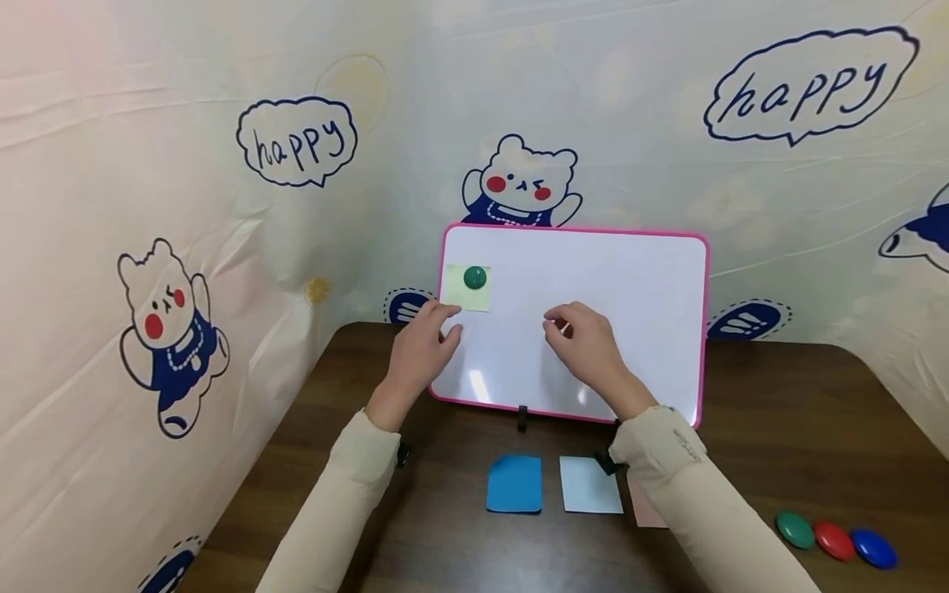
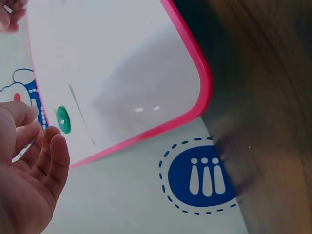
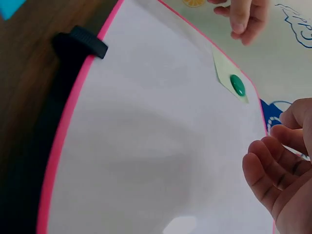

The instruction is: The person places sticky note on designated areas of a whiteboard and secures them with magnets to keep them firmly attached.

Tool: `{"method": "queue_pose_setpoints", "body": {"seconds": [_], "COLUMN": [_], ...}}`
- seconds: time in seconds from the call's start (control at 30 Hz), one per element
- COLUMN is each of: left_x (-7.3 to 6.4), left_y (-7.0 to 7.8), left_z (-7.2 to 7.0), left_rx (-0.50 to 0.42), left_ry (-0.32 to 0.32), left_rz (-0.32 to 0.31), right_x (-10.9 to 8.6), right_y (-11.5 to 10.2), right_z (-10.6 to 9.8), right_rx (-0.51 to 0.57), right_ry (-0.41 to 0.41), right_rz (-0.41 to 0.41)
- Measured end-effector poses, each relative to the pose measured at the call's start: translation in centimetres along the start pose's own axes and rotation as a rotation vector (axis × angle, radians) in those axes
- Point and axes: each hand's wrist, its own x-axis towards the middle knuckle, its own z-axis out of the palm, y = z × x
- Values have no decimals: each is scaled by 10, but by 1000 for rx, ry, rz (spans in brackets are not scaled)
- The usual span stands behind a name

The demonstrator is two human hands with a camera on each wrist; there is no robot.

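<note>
A pink-framed whiteboard (image 1: 630, 288) leans at the back of the table. On its upper left a pale green sticky note (image 1: 457, 295) lies under a round green magnet (image 1: 474, 277). My left hand (image 1: 421, 350) is near the note's lower left corner with relaxed fingers and nothing between them. In front of the board's middle my right hand (image 1: 589, 350) hangs with loosely bent fingers, holding nothing. The right wrist view shows the note (image 3: 224, 73) and magnet (image 3: 237, 85) beyond the right hand (image 3: 282, 175). The left wrist view has the left hand (image 2: 34, 170) beside the magnet (image 2: 63, 120).
A blue sticky note (image 1: 515, 484), a light blue one (image 1: 591, 486) and a pink one (image 1: 647, 504), partly hidden by the right sleeve, lie before the board. Green (image 1: 795, 529), red (image 1: 834, 541) and blue (image 1: 874, 548) magnets sit at the right. A black clip (image 1: 522, 418) supports the board's bottom edge.
</note>
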Motion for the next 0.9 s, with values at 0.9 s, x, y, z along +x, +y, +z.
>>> {"method": "queue_pose_setpoints", "body": {"seconds": [0.9], "left_x": [-75], "left_y": [19], "left_z": [7], "left_rx": [-216], "left_ry": [-754], "left_rz": [-83], "right_x": [-147], "right_y": [64], "right_z": [-113], "right_rx": [-163], "right_ry": [11], "right_rz": [149]}}
